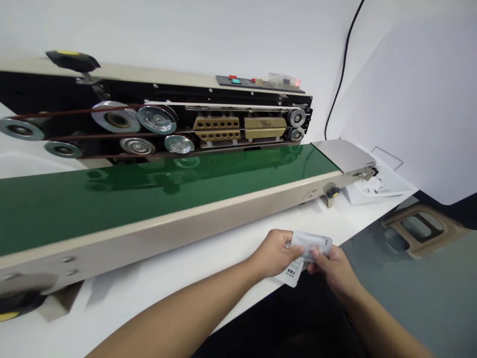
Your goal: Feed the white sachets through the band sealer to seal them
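Note:
My left hand (276, 253) and my right hand (333, 268) are together over the front edge of the table, each closed on small packets. Uppermost is a silvery-grey sachet (312, 242) with reddish print, pinched between both thumbs and the fingers behind. Below it a second, white sachet (292, 273) with black print sticks out, tilted downward under my left hand. Whether more sachets lie in the stack is hidden by my fingers. Behind my hands runs a band sealing machine (238, 127) with pulleys, brass-coloured blocks and a green conveyor belt (167, 191).
A white tray (357, 196) holding printed sachets stands past the conveyor's right end. Black knobs (333, 192) stick out from the conveyor frame. A black cable (345, 64) hangs down the wall. At the right, a brown plastic stool (421, 228) stands on the grey floor.

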`<state>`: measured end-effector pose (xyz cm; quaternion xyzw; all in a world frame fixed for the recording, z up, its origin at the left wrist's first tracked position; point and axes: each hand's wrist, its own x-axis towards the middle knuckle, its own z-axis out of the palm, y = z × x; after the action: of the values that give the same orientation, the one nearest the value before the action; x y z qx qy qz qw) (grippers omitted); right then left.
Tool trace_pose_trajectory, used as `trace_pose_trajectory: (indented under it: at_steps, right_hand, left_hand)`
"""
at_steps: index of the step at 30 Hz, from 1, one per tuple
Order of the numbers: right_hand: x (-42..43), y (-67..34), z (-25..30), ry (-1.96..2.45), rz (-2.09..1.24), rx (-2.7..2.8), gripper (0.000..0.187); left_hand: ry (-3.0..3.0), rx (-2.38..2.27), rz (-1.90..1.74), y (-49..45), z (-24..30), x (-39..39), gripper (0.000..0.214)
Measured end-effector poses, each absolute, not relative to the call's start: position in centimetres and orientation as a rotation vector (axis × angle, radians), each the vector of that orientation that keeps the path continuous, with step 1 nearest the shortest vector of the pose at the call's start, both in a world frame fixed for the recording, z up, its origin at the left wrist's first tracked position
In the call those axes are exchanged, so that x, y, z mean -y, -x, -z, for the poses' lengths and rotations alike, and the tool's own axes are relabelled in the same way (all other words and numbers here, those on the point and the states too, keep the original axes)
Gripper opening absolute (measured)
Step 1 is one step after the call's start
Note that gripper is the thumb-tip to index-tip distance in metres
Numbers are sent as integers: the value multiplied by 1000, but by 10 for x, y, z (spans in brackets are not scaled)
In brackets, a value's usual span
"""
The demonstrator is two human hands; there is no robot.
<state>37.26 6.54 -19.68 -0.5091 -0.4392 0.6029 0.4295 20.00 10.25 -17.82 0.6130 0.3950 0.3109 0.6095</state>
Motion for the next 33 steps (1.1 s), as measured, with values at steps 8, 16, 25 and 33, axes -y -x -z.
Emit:
trace_pose_trajectory:
  at_steps: [8,16,25,33]
  right_hand:
    - [-66,-372,195,1284,-1431,1277,45]
    - [-66,-376,207,1271,-1416,1314,49]
    - [-74,-421,137,1387,-347,1662,39]
    - [-219,-447,49,1218,978,1790,32]
  left_hand:
    - [-1352,-897,-690,-202,181,-101,29]
    - [-1285,-861,-718,-201,183,-103,25]
    - [-1287,-1117,-593,-204,189,-100,23]
    - [-1185,-1094,-918,-204,210,-106,36]
